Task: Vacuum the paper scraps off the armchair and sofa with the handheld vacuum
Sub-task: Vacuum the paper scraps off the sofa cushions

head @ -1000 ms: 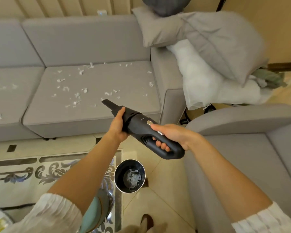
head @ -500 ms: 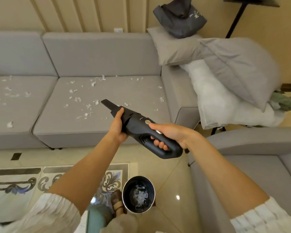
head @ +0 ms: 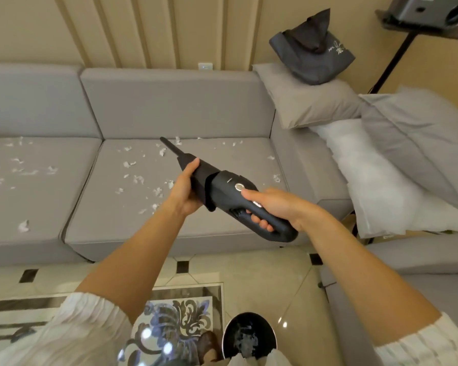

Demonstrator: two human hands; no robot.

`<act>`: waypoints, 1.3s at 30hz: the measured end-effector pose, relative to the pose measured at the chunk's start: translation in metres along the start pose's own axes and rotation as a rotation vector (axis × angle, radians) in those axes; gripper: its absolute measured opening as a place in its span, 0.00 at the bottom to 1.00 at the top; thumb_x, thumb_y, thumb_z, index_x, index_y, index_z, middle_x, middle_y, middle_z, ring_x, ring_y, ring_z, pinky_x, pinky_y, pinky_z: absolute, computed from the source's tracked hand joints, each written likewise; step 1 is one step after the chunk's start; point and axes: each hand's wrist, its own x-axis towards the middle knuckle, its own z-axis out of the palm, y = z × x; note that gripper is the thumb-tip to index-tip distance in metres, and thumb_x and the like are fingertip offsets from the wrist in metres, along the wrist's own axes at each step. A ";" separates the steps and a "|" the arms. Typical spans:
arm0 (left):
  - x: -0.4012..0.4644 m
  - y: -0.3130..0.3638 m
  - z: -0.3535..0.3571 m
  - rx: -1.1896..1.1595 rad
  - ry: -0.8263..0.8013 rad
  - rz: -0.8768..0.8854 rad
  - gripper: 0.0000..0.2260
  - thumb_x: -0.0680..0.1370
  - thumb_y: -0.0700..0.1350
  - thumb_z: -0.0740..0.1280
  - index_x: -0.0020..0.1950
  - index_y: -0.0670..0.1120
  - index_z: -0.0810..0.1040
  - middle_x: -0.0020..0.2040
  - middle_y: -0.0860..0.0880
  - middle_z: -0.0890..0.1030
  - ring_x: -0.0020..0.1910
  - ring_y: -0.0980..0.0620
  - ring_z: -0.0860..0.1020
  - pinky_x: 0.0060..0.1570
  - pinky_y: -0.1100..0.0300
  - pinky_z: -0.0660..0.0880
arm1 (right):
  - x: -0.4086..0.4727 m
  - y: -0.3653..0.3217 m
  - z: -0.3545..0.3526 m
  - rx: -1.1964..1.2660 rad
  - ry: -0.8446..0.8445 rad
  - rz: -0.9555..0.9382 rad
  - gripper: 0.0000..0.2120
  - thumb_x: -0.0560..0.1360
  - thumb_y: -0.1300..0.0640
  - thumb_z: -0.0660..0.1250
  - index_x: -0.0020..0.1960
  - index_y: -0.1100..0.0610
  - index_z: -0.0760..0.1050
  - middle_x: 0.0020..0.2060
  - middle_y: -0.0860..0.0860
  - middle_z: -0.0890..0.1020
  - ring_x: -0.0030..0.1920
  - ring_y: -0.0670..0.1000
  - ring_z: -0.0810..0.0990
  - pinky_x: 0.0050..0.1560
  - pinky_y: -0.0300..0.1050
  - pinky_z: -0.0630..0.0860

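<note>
Gripping the vacuum (head: 230, 192), both hands above the scrap-strewn sofa (head: 175, 107).

vacuum (head: 222, 191) raised, nozzle now over sofa (head: 169, 207) seat | grip unchanged

Paper scraps (head: 132, 178) are scattered on the sofa (head: 169, 107) seats – pillows (head: 310, 104) are piled at its right end (a bag (head: 312, 54) on top), the armchair (head: 407, 273) nearer right, a bin (head: 249, 336) on the floor (head: 249, 276).
</note>
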 end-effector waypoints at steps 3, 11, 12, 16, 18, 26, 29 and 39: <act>0.008 0.014 0.007 0.056 0.048 -0.029 0.20 0.76 0.57 0.69 0.58 0.42 0.78 0.51 0.42 0.85 0.50 0.43 0.82 0.46 0.48 0.79 | 0.009 -0.007 0.006 -0.188 0.071 -0.065 0.19 0.80 0.44 0.59 0.48 0.60 0.73 0.32 0.54 0.77 0.27 0.48 0.73 0.27 0.38 0.72; 0.029 0.032 0.015 0.062 0.117 -0.060 0.22 0.79 0.56 0.60 0.68 0.45 0.72 0.61 0.44 0.80 0.60 0.42 0.77 0.57 0.40 0.73 | 0.032 -0.005 -0.005 -0.317 0.131 -0.172 0.18 0.81 0.43 0.58 0.45 0.58 0.72 0.31 0.53 0.78 0.28 0.48 0.75 0.29 0.40 0.72; 0.032 0.033 0.022 0.097 0.130 -0.046 0.22 0.79 0.56 0.63 0.68 0.45 0.72 0.61 0.44 0.79 0.60 0.43 0.77 0.55 0.41 0.74 | 0.036 -0.005 -0.012 -0.325 0.128 -0.180 0.18 0.80 0.43 0.59 0.44 0.57 0.73 0.31 0.53 0.78 0.28 0.48 0.75 0.29 0.39 0.72; 0.051 0.032 0.043 0.117 0.189 -0.028 0.26 0.73 0.61 0.71 0.63 0.45 0.74 0.55 0.44 0.82 0.54 0.43 0.81 0.53 0.46 0.78 | 0.055 -0.006 -0.032 -0.368 0.116 -0.238 0.17 0.80 0.43 0.59 0.41 0.55 0.71 0.31 0.52 0.78 0.27 0.47 0.76 0.29 0.39 0.72; 0.065 0.031 0.060 0.124 0.186 -0.015 0.24 0.74 0.61 0.70 0.61 0.44 0.76 0.50 0.43 0.84 0.48 0.44 0.82 0.45 0.49 0.79 | 0.067 -0.008 -0.044 -0.397 0.104 -0.269 0.16 0.80 0.43 0.60 0.41 0.54 0.71 0.31 0.52 0.78 0.26 0.47 0.76 0.28 0.37 0.72; 0.150 0.023 0.152 0.157 0.323 -0.003 0.21 0.76 0.61 0.67 0.55 0.45 0.75 0.47 0.43 0.82 0.44 0.44 0.81 0.38 0.50 0.76 | 0.129 -0.015 -0.142 -0.359 0.127 -0.298 0.16 0.81 0.44 0.59 0.43 0.56 0.72 0.32 0.51 0.78 0.26 0.46 0.76 0.26 0.34 0.70; 0.168 0.015 0.172 0.189 0.369 0.007 0.19 0.77 0.60 0.66 0.55 0.45 0.74 0.46 0.44 0.81 0.43 0.45 0.80 0.36 0.52 0.75 | 0.148 -0.016 -0.166 -0.340 0.100 -0.274 0.18 0.81 0.43 0.59 0.48 0.58 0.73 0.32 0.51 0.79 0.28 0.47 0.77 0.27 0.35 0.71; 0.216 0.020 0.168 0.238 0.525 -0.009 0.27 0.74 0.58 0.71 0.67 0.45 0.70 0.51 0.43 0.82 0.46 0.42 0.81 0.40 0.49 0.78 | 0.192 -0.026 -0.185 -0.195 -0.053 -0.150 0.19 0.80 0.43 0.59 0.50 0.60 0.73 0.32 0.53 0.77 0.28 0.48 0.74 0.31 0.40 0.73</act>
